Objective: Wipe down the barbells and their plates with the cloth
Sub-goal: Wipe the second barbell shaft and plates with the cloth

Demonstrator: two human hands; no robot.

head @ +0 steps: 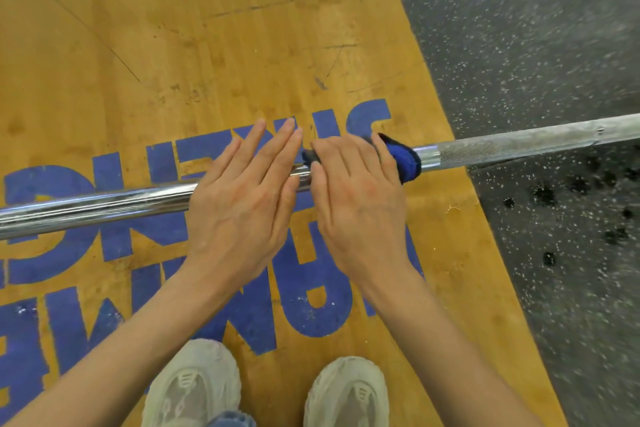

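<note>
Across the middle of the view a chrome barbell bar [104, 203] runs from the lower left edge up toward the right edge, raised above a yellow-brown wooden lifting platform [173, 45]; the stretch on the left is smooth and mirror-bright, while the stretch on the right is knurled and duller; large blue block lettering [114, 246] is painted on the wood under the bar, upside down from this side and partly covered by the arms, so no whole word can be read with confidence; the left hand [242, 191] lies flat over the bar with its fingers straight, close together and pointing away from the body, gripping nothing; the right hand [356, 194] sits just beside it, touching or nearly touching, its fingers curled over a dark blue cloth [403, 158] that is wrapped around the bar; the cloth shows past the fingertips on the right side, and a small dark scrap of it shows between the two hands; no weight plates are in view; to the right of the platform lies black rubber flooring [536, 45] speckled with white, blurred toward the corner; at the bottom edge a pair of pale mesh sneakers [194, 388] stands on the wood, below the hem of blue jeans [230, 419].
</note>
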